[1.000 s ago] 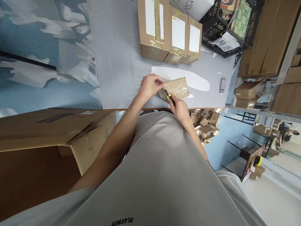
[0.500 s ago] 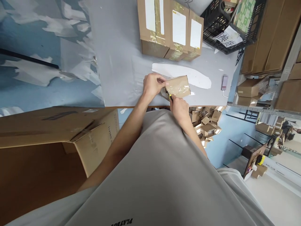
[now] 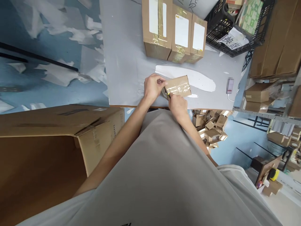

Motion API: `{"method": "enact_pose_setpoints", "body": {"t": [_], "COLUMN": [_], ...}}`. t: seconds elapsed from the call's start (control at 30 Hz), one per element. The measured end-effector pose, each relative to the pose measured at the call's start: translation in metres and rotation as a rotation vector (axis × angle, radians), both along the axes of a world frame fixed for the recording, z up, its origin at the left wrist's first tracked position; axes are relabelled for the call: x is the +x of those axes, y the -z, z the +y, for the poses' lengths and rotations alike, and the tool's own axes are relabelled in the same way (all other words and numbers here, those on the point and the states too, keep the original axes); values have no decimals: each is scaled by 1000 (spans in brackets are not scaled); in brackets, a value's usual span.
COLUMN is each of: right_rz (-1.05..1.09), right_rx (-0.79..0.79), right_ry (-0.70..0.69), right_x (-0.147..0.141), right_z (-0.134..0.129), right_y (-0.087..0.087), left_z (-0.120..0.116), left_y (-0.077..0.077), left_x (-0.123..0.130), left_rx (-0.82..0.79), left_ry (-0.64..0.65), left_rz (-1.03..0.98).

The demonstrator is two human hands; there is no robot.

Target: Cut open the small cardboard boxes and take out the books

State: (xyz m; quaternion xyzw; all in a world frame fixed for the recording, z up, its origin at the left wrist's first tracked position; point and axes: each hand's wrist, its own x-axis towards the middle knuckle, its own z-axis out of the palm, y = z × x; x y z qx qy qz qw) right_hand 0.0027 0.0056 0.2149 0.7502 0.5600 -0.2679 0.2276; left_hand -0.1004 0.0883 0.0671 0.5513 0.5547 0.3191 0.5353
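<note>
A small brown cardboard box (image 3: 178, 85) with shiny clear tape lies near the table's front edge. My left hand (image 3: 151, 88) is closed on its left end, thumb and fingertips pinching the corner. From the left, my right hand's (image 3: 178, 106) fist comes against the box's near side. It grips a small black-and-yellow cutter (image 3: 168, 94), mostly hidden by the fingers, at the box's near left corner. Under and behind the box lies a long white paper sheet (image 3: 199, 79).
Taped cartons with white labels (image 3: 181, 30) stand at the back of the grey table (image 3: 124, 69). A black crate (image 3: 256, 42) is at the back right. A large open carton (image 3: 101, 144) stands at the left front. Small boxes (image 3: 211, 125) are heaped below the table's right side.
The view has shifted, so the surroundings appear farther right. My right hand has moved slightly left along the box with the cutter, and less of the cutter shows. My left hand keeps its pinch.
</note>
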Motion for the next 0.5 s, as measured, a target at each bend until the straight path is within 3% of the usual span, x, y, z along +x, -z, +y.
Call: {"method": "enact_pose_setpoints", "body": {"t": [0.27, 0.5], "right_rz": [90, 137], "right_rx": [-60, -48], "right_ry": [-48, -148], "right_x": [30, 35], "right_z": [-2, 5], "right_y": [-6, -1], "left_z": [-15, -20], "left_y": [-4, -5], "left_x": [8, 16], "left_rx": [-35, -81], "left_ry": [-52, -177], "left_rz": [62, 100]}}
